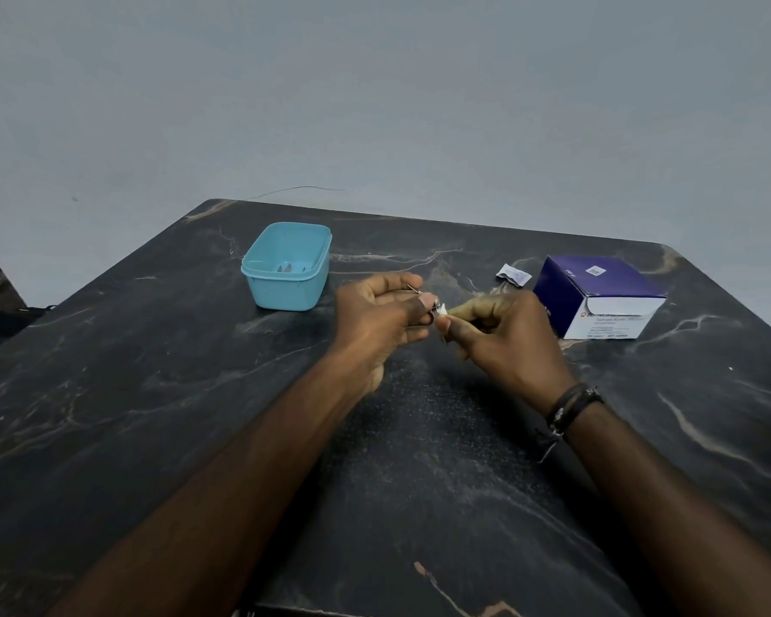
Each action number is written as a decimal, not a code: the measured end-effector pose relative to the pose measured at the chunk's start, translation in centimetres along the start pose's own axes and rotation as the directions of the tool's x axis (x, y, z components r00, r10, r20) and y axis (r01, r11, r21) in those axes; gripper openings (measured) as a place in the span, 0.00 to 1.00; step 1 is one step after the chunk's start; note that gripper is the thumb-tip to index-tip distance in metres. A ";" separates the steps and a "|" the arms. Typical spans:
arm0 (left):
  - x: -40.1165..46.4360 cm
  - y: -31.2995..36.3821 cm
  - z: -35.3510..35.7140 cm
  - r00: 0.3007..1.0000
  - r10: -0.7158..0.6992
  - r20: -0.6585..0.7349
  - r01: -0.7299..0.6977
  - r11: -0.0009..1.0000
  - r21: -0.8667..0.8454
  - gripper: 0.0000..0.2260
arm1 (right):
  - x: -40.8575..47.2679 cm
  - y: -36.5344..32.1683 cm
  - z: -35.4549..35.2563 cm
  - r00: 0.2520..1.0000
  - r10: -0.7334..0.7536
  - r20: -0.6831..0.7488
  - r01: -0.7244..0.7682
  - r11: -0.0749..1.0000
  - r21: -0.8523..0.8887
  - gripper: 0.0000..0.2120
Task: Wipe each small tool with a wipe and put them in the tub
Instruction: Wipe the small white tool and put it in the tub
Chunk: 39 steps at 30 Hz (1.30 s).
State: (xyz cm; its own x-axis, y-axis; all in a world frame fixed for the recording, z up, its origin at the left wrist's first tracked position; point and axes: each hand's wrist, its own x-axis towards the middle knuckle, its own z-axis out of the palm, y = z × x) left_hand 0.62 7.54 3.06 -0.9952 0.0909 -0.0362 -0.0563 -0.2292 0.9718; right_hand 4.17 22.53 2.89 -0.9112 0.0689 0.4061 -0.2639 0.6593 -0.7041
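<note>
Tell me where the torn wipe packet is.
In the head view, the torn wipe packet lies on the table's far right part, just left of the purple box, beyond the right hand.

Tub point(286, 278) light blue; table point(152, 394) black with pale marble veining; box point(597, 296) purple above, white front; wipe point(442, 310) white; wall point(375, 104) plain grey.

Dim, flat light over my table point(197, 416); soft shadows under my forearms, slight blur throughout, table edges bowed by wide lens.
</note>
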 end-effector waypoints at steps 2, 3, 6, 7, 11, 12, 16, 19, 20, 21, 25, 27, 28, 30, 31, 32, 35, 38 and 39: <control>-0.2 0.0 0.1 1.000 0.001 0.018 -0.001 1.000 0.002 0.11 | 0.0 -0.1 0.0 1.000 -0.011 -0.024 0.011 1.000 0.002 0.05; -0.3 0.1 0.1 1.000 0.000 0.020 0.000 1.000 0.001 0.11 | 0.0 -0.1 0.0 0.999 -0.010 -0.032 0.010 1.000 0.005 0.04; -0.3 0.3 0.1 1.000 -0.003 0.016 0.003 1.000 -0.010 0.10 | 0.1 0.0 0.1 1.000 0.003 -0.026 -0.003 1.000 -0.009 0.04; -0.3 0.3 0.1 1.000 -0.003 0.009 0.003 1.000 -0.016 0.10 | 0.0 0.1 0.1 1.000 0.001 -0.018 -0.002 0.999 -0.035 0.04; 0.2 0.5 -0.3 0.999 -0.012 -0.033 0.010 0.998 -0.066 0.10 | 0.0 0.3 0.2 0.999 0.009 0.037 -0.004 0.993 -0.119 0.05; 0.3 0.6 -0.3 0.999 -0.016 -0.037 0.014 0.998 -0.069 0.10 | 0.0 0.3 0.2 0.999 0.007 0.040 -0.001 0.992 -0.126 0.05; -0.2 0.2 0.0 1.000 -0.022 -0.006 0.022 1.000 -0.004 0.10 | 0.0 0.1 0.2 1.000 -0.027 0.013 0.028 0.993 -0.115 0.03; -0.4 0.1 0.3 0.999 -0.029 0.021 0.029 1.000 0.011 0.09 | 0.0 0.1 0.1 0.999 -0.047 -0.018 0.045 0.994 -0.103 0.05; -0.4 0.2 0.2 0.999 -0.032 0.022 0.032 0.999 -0.004 0.09 | 0.1 0.1 0.0 0.999 -0.035 -0.016 0.033 0.995 -0.092 0.05; -0.3 0.3 0.1 0.999 -0.037 0.021 0.038 0.999 -0.025 0.10 | 0.1 0.2 -0.1 1.000 -0.019 -0.005 0.019 0.996 -0.089 0.05; 0.2 0.9 -0.6 0.998 -0.062 -0.008 0.061 0.995 -0.085 0.10 | 0.1 0.4 0.0 0.997 0.001 0.073 0.011 0.986 -0.165 0.05; 0.2 0.8 -0.6 0.998 -0.066 -0.003 0.065 0.995 -0.074 0.09 | 0.0 0.3 0.1 0.998 0.000 0.062 0.009 0.987 -0.159 0.04; 0.0 0.7 -0.4 0.998 -0.067 0.011 0.068 0.996 -0.055 0.10 | 0.0 0.2 0.1 0.999 -0.003 0.046 0.010 0.989 -0.145 0.04; -0.3 0.4 -0.1 0.997 -0.072 0.042 0.072 0.997 -0.012 0.10 | 0.1 0.2 0.0 1.000 -0.009 0.017 0.010 0.993 -0.115 0.05; -0.4 0.3 0.0 0.996 -0.072 0.049 0.073 0.997 -0.005 0.10 | 0.2 0.2 -0.1 1.000 -0.008 0.013 0.009 0.994 -0.105 0.05; -0.4 0.3 0.1 0.996 -0.071 0.047 0.071 0.997 -0.009 0.10 | 0.2 0.3 -0.1 1.000 -0.005 0.014 0.007 0.995 -0.099 0.06; 0.0 0.5 -0.2 0.998 -0.065 0.002 0.065 0.996 -0.058 0.10 | 0.3 0.4 -0.1 0.999 0.017 0.027 -0.015 0.996 -0.091 0.04; 0.3 0.5 -0.4 0.996 -0.044 -0.073 0.040 0.998 -0.057 0.09 | 0.3 0.3 0.0 0.999 0.024 0.036 -0.021 0.997 -0.077 0.03; 0.3 0.4 -0.3 0.996 -0.034 -0.087 0.031 0.999 -0.040 0.09 | 0.2 0.3 0.1 0.999 0.015 0.039 -0.012 0.997 -0.080 0.04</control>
State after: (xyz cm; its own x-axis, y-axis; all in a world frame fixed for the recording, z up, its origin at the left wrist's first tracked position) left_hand 0.32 7.17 3.41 -0.9959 0.0144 -0.0898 -0.0904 -0.2647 0.9601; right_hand 3.84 22.69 2.69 -0.9268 0.0498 0.3722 -0.2267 0.7159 -0.6604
